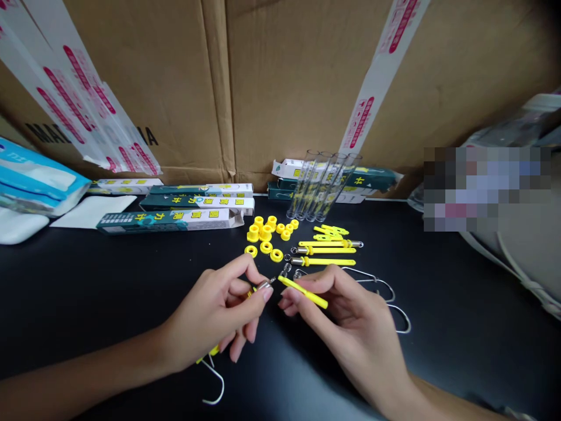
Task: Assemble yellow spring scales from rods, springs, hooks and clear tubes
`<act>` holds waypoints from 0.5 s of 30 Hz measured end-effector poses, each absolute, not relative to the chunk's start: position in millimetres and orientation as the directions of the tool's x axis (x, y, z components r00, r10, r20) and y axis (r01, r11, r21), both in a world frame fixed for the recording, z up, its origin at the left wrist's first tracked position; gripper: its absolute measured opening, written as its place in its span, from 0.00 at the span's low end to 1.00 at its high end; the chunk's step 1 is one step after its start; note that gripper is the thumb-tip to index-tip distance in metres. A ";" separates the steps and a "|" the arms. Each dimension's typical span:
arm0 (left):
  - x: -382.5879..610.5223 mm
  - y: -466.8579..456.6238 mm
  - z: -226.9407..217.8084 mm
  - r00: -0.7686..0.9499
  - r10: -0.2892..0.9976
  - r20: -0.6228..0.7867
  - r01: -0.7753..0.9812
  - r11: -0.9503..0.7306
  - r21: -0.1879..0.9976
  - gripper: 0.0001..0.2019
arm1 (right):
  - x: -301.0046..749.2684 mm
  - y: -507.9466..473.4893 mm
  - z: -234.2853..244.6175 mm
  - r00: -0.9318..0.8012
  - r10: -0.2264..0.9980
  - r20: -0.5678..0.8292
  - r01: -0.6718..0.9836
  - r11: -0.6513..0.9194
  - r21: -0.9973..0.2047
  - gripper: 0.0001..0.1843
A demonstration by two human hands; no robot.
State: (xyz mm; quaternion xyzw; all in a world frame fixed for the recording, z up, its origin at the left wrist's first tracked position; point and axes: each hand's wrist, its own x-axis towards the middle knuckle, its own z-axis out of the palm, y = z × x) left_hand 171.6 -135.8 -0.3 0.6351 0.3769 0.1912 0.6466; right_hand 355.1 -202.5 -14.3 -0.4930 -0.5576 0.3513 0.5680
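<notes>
My left hand (214, 310) pinches a small metal fitting (265, 285) with a thin wire tip, and a bit of yellow plastic shows behind its fingers. My right hand (346, 316) grips a slim yellow plastic rod (303, 292) by its middle, its tip close to the metal fitting. Just beyond lie several yellow rods with metal springs (324, 250). Loose yellow plastic rings (263, 232) sit in a cluster further back. Bent wire hooks (377, 286) lie by my right hand, and another wire hook (214, 383) lies under my left wrist.
Several clear plastic tubes (318, 187) lean together at the back of the black tabletop (438, 351). Printed green-and-white boxes (169, 221) lie at the back left, before a taped cardboard sheet (149, 88). A blue packet (35, 178) sits far left; a pixelated patch (482, 187) hides something at right.
</notes>
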 end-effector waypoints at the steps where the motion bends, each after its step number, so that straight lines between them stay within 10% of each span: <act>1: 171.8 -136.4 -0.1 0.640 0.728 -0.246 0.243 0.111 0.964 0.12 | 355.2 -202.0 -14.4 0.131 0.952 0.277 0.155 0.257 -0.954 0.05; 15: 173.8 -139.1 -0.4 0.590 0.754 -0.287 0.285 0.139 0.949 0.13 | 355.7 -201.5 -15.2 0.082 0.970 0.231 0.178 0.214 -0.961 0.04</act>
